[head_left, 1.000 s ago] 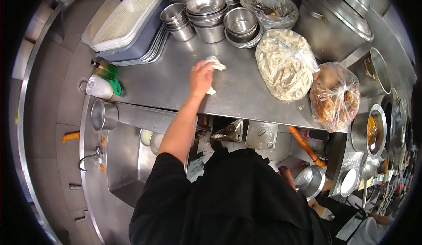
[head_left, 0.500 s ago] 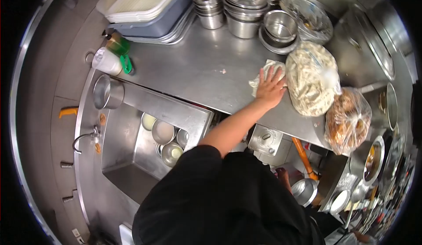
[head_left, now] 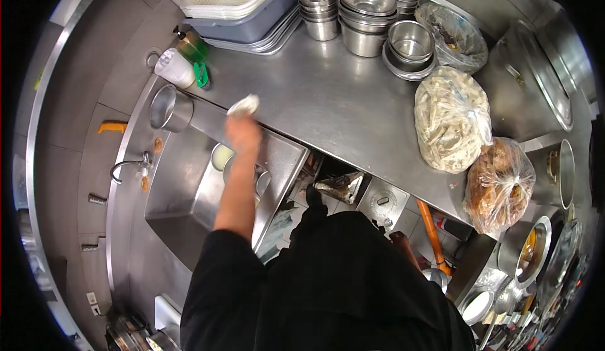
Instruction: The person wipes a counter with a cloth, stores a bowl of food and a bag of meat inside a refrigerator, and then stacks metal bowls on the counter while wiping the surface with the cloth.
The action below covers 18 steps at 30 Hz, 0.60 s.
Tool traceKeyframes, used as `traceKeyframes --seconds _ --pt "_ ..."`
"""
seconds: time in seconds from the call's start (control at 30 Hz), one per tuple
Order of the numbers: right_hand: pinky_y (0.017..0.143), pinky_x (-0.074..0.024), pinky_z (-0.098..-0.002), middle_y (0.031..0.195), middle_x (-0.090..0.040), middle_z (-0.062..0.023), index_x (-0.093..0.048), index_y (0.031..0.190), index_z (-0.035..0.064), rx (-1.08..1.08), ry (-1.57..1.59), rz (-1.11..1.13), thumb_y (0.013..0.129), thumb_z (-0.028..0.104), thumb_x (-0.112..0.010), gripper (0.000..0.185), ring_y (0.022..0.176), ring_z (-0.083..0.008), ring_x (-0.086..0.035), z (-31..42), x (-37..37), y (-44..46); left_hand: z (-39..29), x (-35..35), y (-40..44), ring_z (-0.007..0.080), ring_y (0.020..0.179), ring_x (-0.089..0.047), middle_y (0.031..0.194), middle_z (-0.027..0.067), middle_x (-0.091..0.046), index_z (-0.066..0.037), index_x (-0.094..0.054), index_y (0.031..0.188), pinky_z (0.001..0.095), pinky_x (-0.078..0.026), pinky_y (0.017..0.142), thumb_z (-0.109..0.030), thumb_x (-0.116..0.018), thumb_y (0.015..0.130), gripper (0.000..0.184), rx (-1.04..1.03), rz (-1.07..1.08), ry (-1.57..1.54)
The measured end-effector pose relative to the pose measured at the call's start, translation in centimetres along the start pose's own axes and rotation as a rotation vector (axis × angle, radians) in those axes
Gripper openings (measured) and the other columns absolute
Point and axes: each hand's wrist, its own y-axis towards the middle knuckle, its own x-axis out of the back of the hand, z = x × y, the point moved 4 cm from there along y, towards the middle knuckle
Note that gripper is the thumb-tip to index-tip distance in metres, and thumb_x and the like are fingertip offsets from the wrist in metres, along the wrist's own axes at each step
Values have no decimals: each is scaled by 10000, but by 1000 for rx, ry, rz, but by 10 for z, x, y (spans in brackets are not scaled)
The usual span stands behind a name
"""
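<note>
One crumpled white cloth (head_left: pixel 244 105) in a bare left hand (head_left: pixel 244 133) — a wiping stroke seems the step in hand

Blurred, the hand looks curled tightly round the cloth, over the front edge of the grey steel tabletop (head_left: pixel 302 92) beside the rectangular steel sink (head_left: pixel 167 222) — contact is unclear; another stroke would call for pressing flat. To the right, a bulging clear plastic bag (head_left: pixel 452 119) holds pale strips (head_left: pixel 438 124), another clear knotted bag (head_left: pixel 518 179) orange-brown pieces (head_left: pixel 495 181); in the sink, a round bowl (head_left: pixel 215 148) holds something pale yellowish
</note>
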Motion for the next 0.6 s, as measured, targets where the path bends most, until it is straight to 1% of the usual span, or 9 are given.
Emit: traceKeyframes --seconds 0.07,0.13,0.2,0.27,0.33,0.37,0.47,0.5,0.6 --pt "519 -572 -371 852 -690 -107 -597 1093 66 83 -19 28 925 286 -599 276 590 -200 -655 -16 -1 10 63 46 -37 380 1131 -564 1178 223 -627 -9 -668 1133 470 -451 984 -297 -539 963 359 197 45 -180" --pt "525 -577 -399 838 -686 -98 -599 1095 86 -303 202 -3 931 299 -616 269 599 -207 -657 -19 12 7 89 68 -59 394 1135 -561 1194 234 -617 -6 -665 1150 471 -452 988 -294 -534 971 363 262 63 -252" --pt "527 -577 -405 839 -687 -95 -600 1096 93 -333 173 -16 930 303 -620 268 606 -209 -659 -27 19 4 72 117 -76 420 1110 -558 1211 260 -597 -18 -656 1177 489 -449 977 -288 -527 980 358 271 -22 -361" --pt "527 -573 -403 836 -682 -90 -600 1102 99 -390 175 -64 927 310 -635 277 619 -204 -658 -32 29 2 16 118 -89 428 1096 -556 1215 272 -583 -29 -653 1181 492 -456 956 -285 -521 986 348 37 -186 -457" --pt "524 -570 -397 836 -680 -90 -601 1103 100 -369 189 -81 928 305 -627 272 618 -200 -657 -26 35 -1 -91 176 -111 430 1098 -548 1217 260 -582 -51 -634 1215 510 -437 971 -272 -502 983 346 -80 -3 -672" --pt "520 -567 -390 836 -679 -89 -601 1105 101 -347 206 -95 930 301 -619 266 618 -196 -657 -23 35 -4 -145 169 -122 397 1065 -557 1224 226 -587 -93 -641 1215 514 -430 953 -248 -509 960 326 -511 -128 -455" --pt "522 -573 -380 835 -687 -88 -609 1121 106 -311 208 -96 942 302 -588 266 630 -194 -657 -5 30 -9 -271 163 -187 313 1138 -515 1310 129 -553 -173 -646 1250 465 -427 957 -268 -580 917 353 -838 27 -787" --pt "522 -573 -380 835 -687 -88 -609 1121 106 -323 208 -100 942 302 -588 266 630 -194 -657 3 25 -12 -302 160 -203 301 1135 -518 1352 99 -535 -204 -631 1288 459 -425 957 -275 -610 894 401 -994 122 -705" --pt "502 -560 -363 838 -683 -89 -605 1136 89 -280 281 -118 934 292 -553 291 602 -192 -650 30 17 -23 -315 149 -198 279 1083 -516 1374 88 -517 -227 -632 1302 429 -437 929 -256 -639 881 421 -959 61 -698"
